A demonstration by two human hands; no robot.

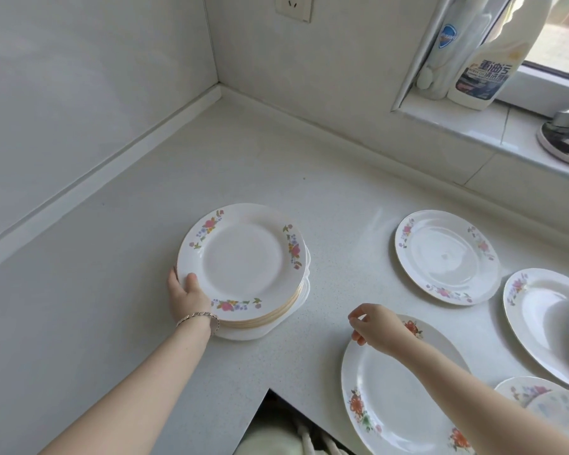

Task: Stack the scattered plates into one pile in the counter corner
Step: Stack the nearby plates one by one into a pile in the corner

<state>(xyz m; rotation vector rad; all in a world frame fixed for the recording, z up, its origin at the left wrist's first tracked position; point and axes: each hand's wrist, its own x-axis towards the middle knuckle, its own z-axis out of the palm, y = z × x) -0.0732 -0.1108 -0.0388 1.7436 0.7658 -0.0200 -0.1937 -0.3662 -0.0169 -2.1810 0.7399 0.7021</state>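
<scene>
Behind the pile of plates (243, 261) and left of it the counter (128, 244) is free up to the walls (79, 93). Right of it comes a free strip, then loose plates (445, 256) (some overlapping). The left hand (186, 295) grips its near-left rim.

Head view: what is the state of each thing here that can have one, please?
Pile: stacked, edges slightly uneven.
Left hand: grips the pile's left edge.
Orange plate: flat on the counter.
Right hand: fingers curled at the orange plate's rim; grip unclear.
Pink plate: flat, untouched.
Bottle: upright on the sill.
</scene>
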